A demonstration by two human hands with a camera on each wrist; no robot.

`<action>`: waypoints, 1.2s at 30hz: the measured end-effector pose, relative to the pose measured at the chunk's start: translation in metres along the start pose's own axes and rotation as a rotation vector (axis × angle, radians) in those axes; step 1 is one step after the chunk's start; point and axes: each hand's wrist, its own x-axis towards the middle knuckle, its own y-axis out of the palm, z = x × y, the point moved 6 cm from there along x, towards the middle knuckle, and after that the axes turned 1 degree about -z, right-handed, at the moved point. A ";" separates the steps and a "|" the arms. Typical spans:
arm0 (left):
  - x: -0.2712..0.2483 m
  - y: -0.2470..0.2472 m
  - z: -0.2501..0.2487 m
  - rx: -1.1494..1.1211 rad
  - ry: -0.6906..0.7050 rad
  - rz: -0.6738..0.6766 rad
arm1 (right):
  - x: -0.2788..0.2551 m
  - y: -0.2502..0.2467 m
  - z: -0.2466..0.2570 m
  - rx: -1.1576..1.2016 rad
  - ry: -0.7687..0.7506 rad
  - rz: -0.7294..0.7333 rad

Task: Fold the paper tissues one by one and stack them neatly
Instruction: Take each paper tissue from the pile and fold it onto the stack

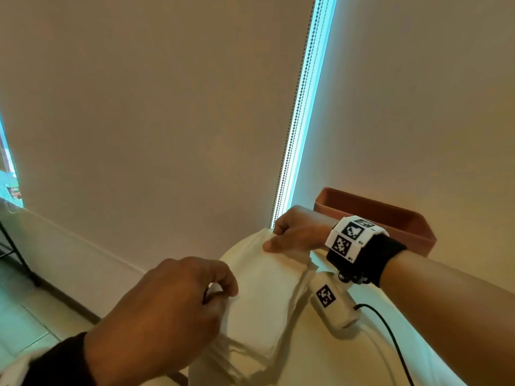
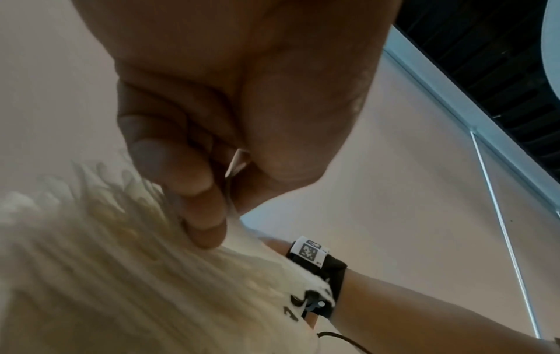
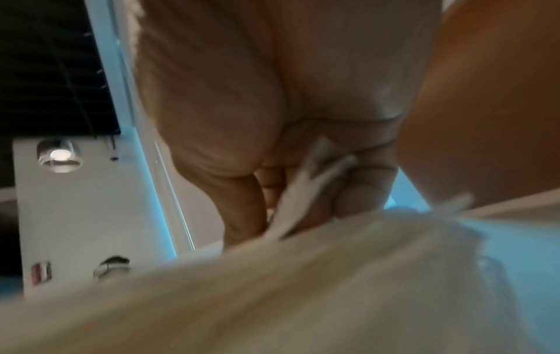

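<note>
While both hands are pinching the same sheet, here's the rundown:

Left grip: left hand (image 1: 164,316) is pinching the near corner of the top tissue (image 1: 262,291), fingers (image 2: 194,191) curled down onto the paper.

Right grip: right hand (image 1: 295,232) is clamping the far edge of that same tissue, thumb on top, the sheet running between its fingers (image 3: 360,191).

Tissue spot: it's lying stretched between the two grips, on top of the tissue stack (image 1: 250,355).

Edges: the stack's layered edges are fanning out messily just below the left grip, looking frayed in the left wrist view.

Open room: bare table (image 1: 320,358) is showing on the wrist side of the right grip; floor tiles (image 1: 25,316) are dropping away outward of the left grip.

Surface and room: pale table, roller blinds (image 1: 167,107) hanging beyond both grips, a bright gap with a bead chain (image 1: 295,115) above the right grip.

Containers: orange-brown tray (image 1: 390,215) is sitting just behind the right wrist; can't tell what's in it.

Extras: wrist camera (image 1: 334,305) with its black cable (image 1: 390,338) is hanging under the right wrist.
</note>
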 end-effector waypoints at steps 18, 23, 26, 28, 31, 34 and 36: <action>-0.006 0.025 -0.157 0.405 0.640 0.079 | -0.160 -0.118 -0.028 -0.152 0.087 -0.408; -0.010 0.098 -0.219 0.541 0.871 0.432 | -0.252 -0.109 -0.066 -0.183 0.220 -0.280; -0.013 0.129 -0.237 0.597 0.908 0.602 | -0.288 -0.084 -0.095 -0.212 0.317 -0.177; -0.013 0.145 -0.242 0.583 0.900 0.725 | -0.303 -0.062 -0.109 -0.264 0.362 -0.071; -0.018 0.163 -0.244 0.638 0.916 0.831 | -0.315 -0.033 -0.118 -0.354 0.365 0.097; -0.025 0.174 -0.247 0.710 0.980 0.813 | -0.317 -0.016 -0.118 -0.388 0.332 0.156; -0.026 0.175 -0.249 0.714 1.021 0.788 | -0.317 -0.014 -0.117 -0.443 0.293 0.114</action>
